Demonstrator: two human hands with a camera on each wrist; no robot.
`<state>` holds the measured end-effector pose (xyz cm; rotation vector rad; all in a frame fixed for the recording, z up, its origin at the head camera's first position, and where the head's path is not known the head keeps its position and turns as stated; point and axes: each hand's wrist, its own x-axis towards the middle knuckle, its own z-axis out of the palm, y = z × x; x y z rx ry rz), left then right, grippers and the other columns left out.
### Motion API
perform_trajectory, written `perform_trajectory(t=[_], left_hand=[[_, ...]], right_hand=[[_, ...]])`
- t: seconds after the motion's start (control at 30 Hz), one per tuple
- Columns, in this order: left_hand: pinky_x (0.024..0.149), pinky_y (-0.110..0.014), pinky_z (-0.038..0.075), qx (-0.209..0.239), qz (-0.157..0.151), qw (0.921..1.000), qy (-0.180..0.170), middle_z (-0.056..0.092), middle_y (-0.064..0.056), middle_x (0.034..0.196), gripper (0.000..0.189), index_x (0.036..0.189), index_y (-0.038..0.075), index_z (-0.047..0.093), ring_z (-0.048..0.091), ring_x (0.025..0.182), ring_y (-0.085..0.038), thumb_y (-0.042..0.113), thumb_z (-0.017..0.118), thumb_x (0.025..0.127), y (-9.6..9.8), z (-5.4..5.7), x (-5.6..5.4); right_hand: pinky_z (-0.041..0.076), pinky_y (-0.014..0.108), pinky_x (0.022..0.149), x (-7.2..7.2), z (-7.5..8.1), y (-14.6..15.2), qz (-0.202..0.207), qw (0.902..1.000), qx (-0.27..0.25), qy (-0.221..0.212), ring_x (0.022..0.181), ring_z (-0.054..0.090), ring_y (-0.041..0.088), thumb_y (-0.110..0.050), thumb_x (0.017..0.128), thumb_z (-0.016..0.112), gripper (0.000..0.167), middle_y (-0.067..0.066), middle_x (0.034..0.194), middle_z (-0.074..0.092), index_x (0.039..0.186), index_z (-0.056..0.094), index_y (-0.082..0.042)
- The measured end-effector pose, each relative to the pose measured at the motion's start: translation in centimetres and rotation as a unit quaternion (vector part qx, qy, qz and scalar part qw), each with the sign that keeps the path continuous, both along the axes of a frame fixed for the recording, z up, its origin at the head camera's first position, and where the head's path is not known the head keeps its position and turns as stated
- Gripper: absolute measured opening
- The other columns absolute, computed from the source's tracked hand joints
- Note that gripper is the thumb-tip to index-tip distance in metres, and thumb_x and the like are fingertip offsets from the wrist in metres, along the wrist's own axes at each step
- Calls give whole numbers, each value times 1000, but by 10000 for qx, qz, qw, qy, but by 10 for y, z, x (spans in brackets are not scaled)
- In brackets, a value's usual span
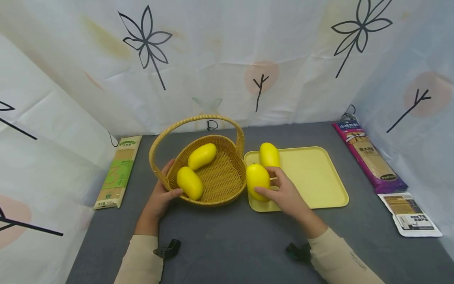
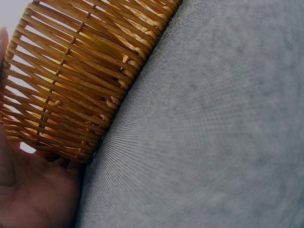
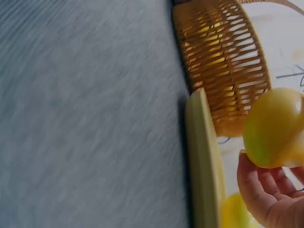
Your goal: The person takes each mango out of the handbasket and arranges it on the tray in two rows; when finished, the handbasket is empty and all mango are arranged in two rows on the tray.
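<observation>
A wicker basket [image 1: 223, 173] with a tall arched handle stands left of centre, and two yellow mangoes [image 1: 202, 156] lie inside it. At its left side my left hand [image 1: 164, 194] grips the wall, thumb over the rim; the left wrist view shows the woven side [image 2: 71, 71] against the palm. My right hand [image 1: 285, 193] holds another mango [image 1: 257, 181] between thumb and fingers, just right of the basket. In the right wrist view that mango [image 3: 273, 128] is raised above the tray's edge. One more mango [image 1: 269, 155] lies on the yellow tray [image 1: 312, 177].
A green-labelled noodle pack [image 1: 118, 171] lies at the far left of the grey table [image 1: 227, 244]. On the right are a purple noodle bag [image 1: 370, 154] and a white-edged pouch [image 1: 409, 215]. Printed white curtains enclose the back and sides.
</observation>
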<state>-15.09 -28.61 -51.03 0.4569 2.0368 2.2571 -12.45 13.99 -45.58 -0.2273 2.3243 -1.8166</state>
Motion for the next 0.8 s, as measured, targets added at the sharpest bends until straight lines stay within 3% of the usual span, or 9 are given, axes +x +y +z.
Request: perform_trajectory(t=[0.43,0.57,0.8], left_hand=[[116,-26,35,2,19,10000,-15,20,-14,178,102,176,18,20,35,153,-23,-7,76,95,-2,-2,-1],[116,-27,35,23,3,10000,24,20,-15,178,102,176,17,20,35,152,-23,-7,77,94,-1,-2,-1],[115,-27,37,89,-20,10000,7,20,-15,177,102,176,17,20,36,152,-24,-8,76,94,-1,-3,-1]], right_hand=[[53,55,99,-5,-9,14,-227,9889,1371,-528,124,62,42,-44,97,83,79,26,137,60,149,49,4],[50,58,101,-5,-7,17,-254,9845,1612,-648,127,60,43,-49,99,79,80,28,142,60,149,49,5],[50,57,99,-4,-2,20,-189,9819,1723,-770,121,62,41,-52,100,77,78,26,136,64,148,52,5]])
